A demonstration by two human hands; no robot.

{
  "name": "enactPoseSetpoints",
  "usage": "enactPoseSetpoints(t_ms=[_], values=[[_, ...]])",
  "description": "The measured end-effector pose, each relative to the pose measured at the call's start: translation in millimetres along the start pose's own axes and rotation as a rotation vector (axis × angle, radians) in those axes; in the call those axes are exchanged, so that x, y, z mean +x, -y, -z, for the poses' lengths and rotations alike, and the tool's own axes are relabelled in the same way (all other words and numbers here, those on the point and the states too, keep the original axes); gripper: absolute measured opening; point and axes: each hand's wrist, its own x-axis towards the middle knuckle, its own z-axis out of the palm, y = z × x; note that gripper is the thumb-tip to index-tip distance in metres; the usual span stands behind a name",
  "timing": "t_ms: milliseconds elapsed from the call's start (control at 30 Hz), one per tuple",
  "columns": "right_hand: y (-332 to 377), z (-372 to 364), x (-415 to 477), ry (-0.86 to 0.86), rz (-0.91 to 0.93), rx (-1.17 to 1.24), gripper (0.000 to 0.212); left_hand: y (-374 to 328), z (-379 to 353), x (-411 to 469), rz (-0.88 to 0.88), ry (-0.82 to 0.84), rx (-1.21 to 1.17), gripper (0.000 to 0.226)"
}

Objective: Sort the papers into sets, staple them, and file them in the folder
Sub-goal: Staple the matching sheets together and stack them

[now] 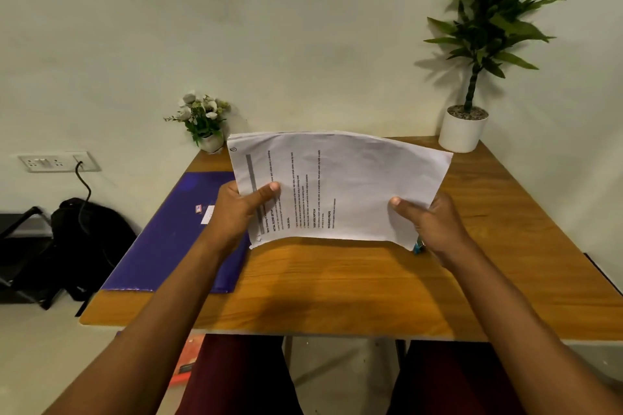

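Observation:
A stack of printed white papers (354, 178) is held up above the wooden table (337, 286), turned sideways so the text runs vertically. My left hand (239, 209) grips its left edge with the thumb on top. My right hand (431, 222) grips the lower right corner, thumb on the front sheet. A purple folder (172, 232) lies flat and closed on the left part of the table, partly under my left wrist. A small blue object (418, 246), maybe a stapler, peeks out below the papers by my right hand; most of it is hidden.
A small pot of white flowers (204, 121) stands at the back left of the table and a tall green plant in a white pot (463, 130) at the back right corner. A black backpack (91, 242) lies on the floor to the left, below a wall socket (57, 162).

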Motion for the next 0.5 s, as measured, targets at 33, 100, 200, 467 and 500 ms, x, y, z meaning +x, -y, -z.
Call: enactPoseSetpoints(t_ms=[33, 100, 200, 467, 500], values=[[0, 0, -1, -0.002, 0.002, -0.003, 0.02, 2, -2, -2, -0.007, -0.019, -0.01, 0.018], [-2, 1, -1, -0.005, -0.002, -0.009, 0.02, 8, -4, -4, -0.013, -0.035, -0.015, 0.019], [-4, 2, 0, -0.005, -0.011, -0.017, 0.02, 12, -5, -6, -0.013, -0.035, 0.001, 0.023], [-42, 1, 7, -0.025, -0.168, -0.077, 0.013, 38, -4, -13, 0.08, -0.009, 0.049, 0.023], [-52, 0, 5, -0.018, -0.2, -0.095, 0.021, 46, -4, -16, 0.104, 0.004, 0.049, 0.023]])
